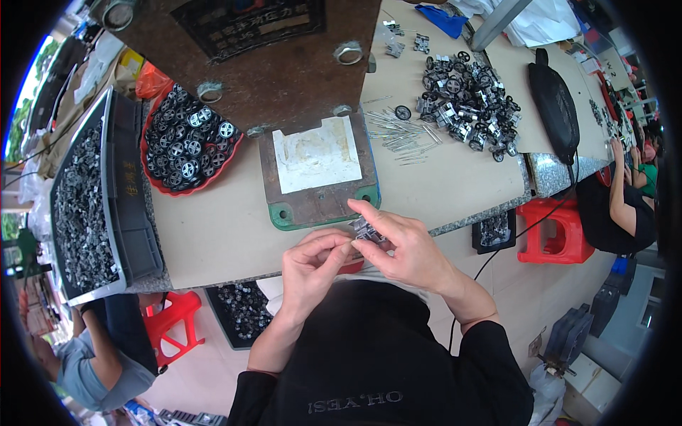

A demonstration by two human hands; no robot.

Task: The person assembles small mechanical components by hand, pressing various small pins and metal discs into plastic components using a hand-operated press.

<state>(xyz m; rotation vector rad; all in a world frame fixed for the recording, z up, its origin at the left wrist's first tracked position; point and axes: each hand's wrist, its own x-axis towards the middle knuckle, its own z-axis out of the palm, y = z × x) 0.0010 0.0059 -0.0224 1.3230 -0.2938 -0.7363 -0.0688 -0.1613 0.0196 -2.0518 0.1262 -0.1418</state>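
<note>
My right hand [412,250] grips a small grey-and-black toy car chassis [364,228] in front of the press. Close beside it, my left hand [312,268] is closed in a pinch, its fingertips at the chassis. Whatever those fingertips hold is too small to make out. Just beyond both hands is the press base [312,213], green with a brown metal plate and a whitish pad [316,156]. Thin metal axle pins [408,138] lie loose to the right of the press. Farther right is a pile of chassis with black wheels [465,103].
The brown press head [284,64] towers over the far middle. A red tray of black wheels [186,153] and a grey bin of small dark parts [89,206] stand left. A black pouch [554,106] with a cable lies right. Red stools [550,234] and other people flank the table.
</note>
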